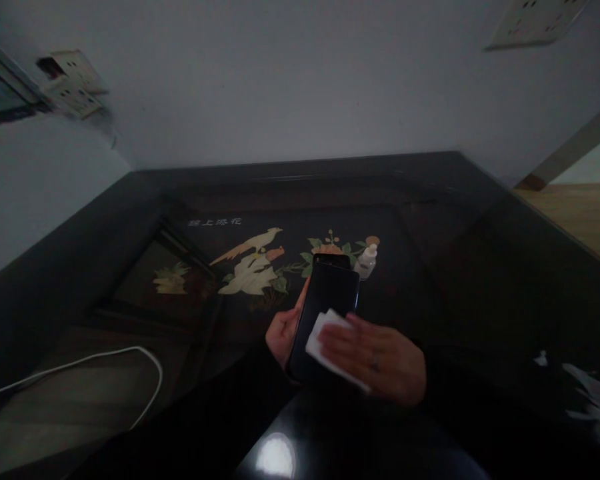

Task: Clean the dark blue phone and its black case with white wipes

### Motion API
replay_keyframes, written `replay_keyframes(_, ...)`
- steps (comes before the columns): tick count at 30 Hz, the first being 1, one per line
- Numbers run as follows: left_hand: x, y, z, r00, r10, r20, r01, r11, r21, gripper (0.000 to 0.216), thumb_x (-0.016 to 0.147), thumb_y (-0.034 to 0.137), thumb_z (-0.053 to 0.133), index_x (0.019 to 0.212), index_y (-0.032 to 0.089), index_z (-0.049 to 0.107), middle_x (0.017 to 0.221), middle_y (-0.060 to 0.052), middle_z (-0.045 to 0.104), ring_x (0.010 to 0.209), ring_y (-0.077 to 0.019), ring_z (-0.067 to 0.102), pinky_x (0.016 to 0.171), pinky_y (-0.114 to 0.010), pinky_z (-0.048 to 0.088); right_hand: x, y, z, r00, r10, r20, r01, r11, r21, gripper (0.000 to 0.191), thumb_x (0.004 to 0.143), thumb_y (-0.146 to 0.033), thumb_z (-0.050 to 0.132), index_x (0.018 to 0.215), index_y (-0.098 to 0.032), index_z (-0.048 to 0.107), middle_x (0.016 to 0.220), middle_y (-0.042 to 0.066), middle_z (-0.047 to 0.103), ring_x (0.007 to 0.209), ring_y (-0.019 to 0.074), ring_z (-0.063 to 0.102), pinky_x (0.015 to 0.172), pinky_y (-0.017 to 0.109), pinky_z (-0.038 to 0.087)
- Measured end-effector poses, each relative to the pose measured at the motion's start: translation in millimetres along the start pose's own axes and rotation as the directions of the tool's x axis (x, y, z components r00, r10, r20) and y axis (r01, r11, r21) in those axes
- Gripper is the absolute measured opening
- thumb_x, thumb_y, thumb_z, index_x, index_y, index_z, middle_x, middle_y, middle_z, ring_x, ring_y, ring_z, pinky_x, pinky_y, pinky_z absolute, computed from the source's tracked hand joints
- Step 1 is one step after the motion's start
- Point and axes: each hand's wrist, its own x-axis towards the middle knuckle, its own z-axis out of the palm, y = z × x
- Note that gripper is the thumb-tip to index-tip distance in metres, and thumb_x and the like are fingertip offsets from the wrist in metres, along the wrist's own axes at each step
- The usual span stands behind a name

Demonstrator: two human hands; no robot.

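A black phone (325, 300) is held upright-tilted over the dark table, screen toward me. My left hand (283, 333) grips its left edge from behind. My right hand (375, 360), with a ring on one finger, lies over the phone's lower part and presses a white wipe (323, 337) flat against the screen with its fingers together. Just beyond the phone's top right corner stands a small white bottle (367, 261) on the table.
The dark lacquered table (480, 267) has an inlaid bird-and-flower picture (253, 267) in the middle. A white cable (105, 363) loops across its left part. White scraps (595, 397) lie at the right edge. Wall sockets (73, 83) sit on the white wall behind.
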Motion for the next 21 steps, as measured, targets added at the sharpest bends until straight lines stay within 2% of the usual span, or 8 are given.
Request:
replay_keyframes(2, -1, 0, -2, 1.0, -0.004, 0.0, 0.004, 1.0, 0.001, 0.065, 0.079, 0.031, 0.036, 0.141, 0.023, 0.018, 0.124, -0.01, 0.053, 0.099, -0.0266, 0.057, 0.088, -0.048, 0.039, -3, 5, -2, 0.992, 0.117, -0.039, -0.12, 0.99, -0.074, 0.034, 0.09, -0.016, 0.041, 0.12, -0.004, 0.05, 0.124, 0.014, 0.054, 0.127, 0.0227, 0.037, 0.105, 0.049, 0.032)
replay_keyframes(3, -1, 0, -4, 1.0, 0.008, -0.004, -0.008, 1.0, -0.001, 0.065, 0.079, 0.032, 0.036, 0.141, 0.023, 0.018, 0.124, -0.01, 0.053, 0.099, -0.0266, 0.057, 0.088, -0.048, 0.038, -5, 6, -2, 0.992, 0.119, -0.042, -0.122, 0.989, -0.081, 0.034, 0.09, -0.017, 0.041, 0.12, -0.004, 0.049, 0.125, 0.014, 0.054, 0.127, 0.0236, 0.037, 0.104, 0.051, 0.031)
replay_keyframes(7, 4, -3, -11, 0.996, 0.081, -0.029, -0.081, 0.997, -0.005, 0.064, 0.078, 0.029, 0.038, 0.14, 0.022, 0.022, 0.124, -0.008, 0.053, 0.1, -0.0249, 0.056, 0.091, -0.044, 0.038, -5, 1, -2, 0.995, -0.102, 0.021, 0.101, 0.995, 0.012, 0.03, 0.088, -0.015, 0.044, 0.116, -0.007, 0.054, 0.123, 0.008, 0.057, 0.125, 0.0226, 0.039, 0.105, 0.049, 0.033)
replay_keyframes(8, 5, -4, -12, 0.995, 0.094, -0.033, -0.094, 0.996, -0.003, 0.063, 0.078, 0.028, 0.038, 0.14, 0.021, 0.024, 0.124, -0.008, 0.054, 0.1, -0.0252, 0.056, 0.091, -0.044, 0.038, -6, 0, -1, 0.993, -0.114, 0.018, 0.114, 0.993, 0.01, 0.03, 0.087, -0.014, 0.045, 0.115, -0.008, 0.055, 0.122, 0.008, 0.057, 0.124, 0.0223, 0.04, 0.105, 0.049, 0.033)
replay_keyframes(11, 8, -6, -15, 0.991, 0.128, -0.044, -0.128, 0.992, 0.004, 0.062, 0.077, 0.029, 0.038, 0.138, 0.02, 0.029, 0.121, -0.01, 0.055, 0.101, -0.0268, 0.056, 0.09, -0.046, 0.038, -8, 3, -2, 0.998, 0.004, -0.055, -0.008, 0.998, -0.07, 0.032, 0.088, -0.017, 0.046, 0.116, -0.005, 0.053, 0.12, 0.012, 0.058, 0.124, 0.0246, 0.041, 0.102, 0.053, 0.034)
replay_keyframes(14, 6, -5, -12, 0.994, 0.103, -0.047, -0.103, 0.995, 0.005, 0.06, 0.077, 0.03, 0.04, 0.136, 0.02, 0.032, 0.121, -0.011, 0.055, 0.101, -0.0278, 0.056, 0.089, -0.047, 0.039, -9, -1, -2, 0.995, 0.08, -0.066, -0.085, 0.994, -0.067, 0.032, 0.089, -0.018, 0.042, 0.117, -0.005, 0.053, 0.122, 0.013, 0.056, 0.125, 0.0239, 0.039, 0.09, 0.041, 0.048)
replay_keyframes(17, 3, -3, -8, 0.998, 0.055, -0.033, -0.055, 0.998, -0.016, 0.063, 0.076, 0.037, 0.043, 0.136, 0.021, 0.032, 0.123, -0.012, 0.054, 0.098, -0.0299, 0.057, 0.086, -0.049, 0.04, -8, -11, -3, 1.0, 0.012, -0.021, -0.012, 1.0, 0.009, 0.032, 0.09, -0.012, 0.037, 0.116, -0.007, 0.054, 0.126, 0.008, 0.054, 0.127, 0.0196, 0.037, 0.07, 0.023, 0.054)
replay_keyframes(21, 1, -2, -6, 0.997, 0.075, -0.033, -0.076, 0.997, -0.03, 0.065, 0.076, 0.037, 0.044, 0.137, 0.021, 0.031, 0.124, -0.012, 0.054, 0.096, -0.0301, 0.058, 0.084, -0.048, 0.041, -9, -15, -6, 1.0, 0.011, -0.008, -0.011, 1.0, 0.014, 0.031, 0.089, -0.009, 0.037, 0.114, -0.005, 0.055, 0.125, 0.008, 0.054, 0.126, 0.0185, 0.038, 0.068, 0.022, 0.053)
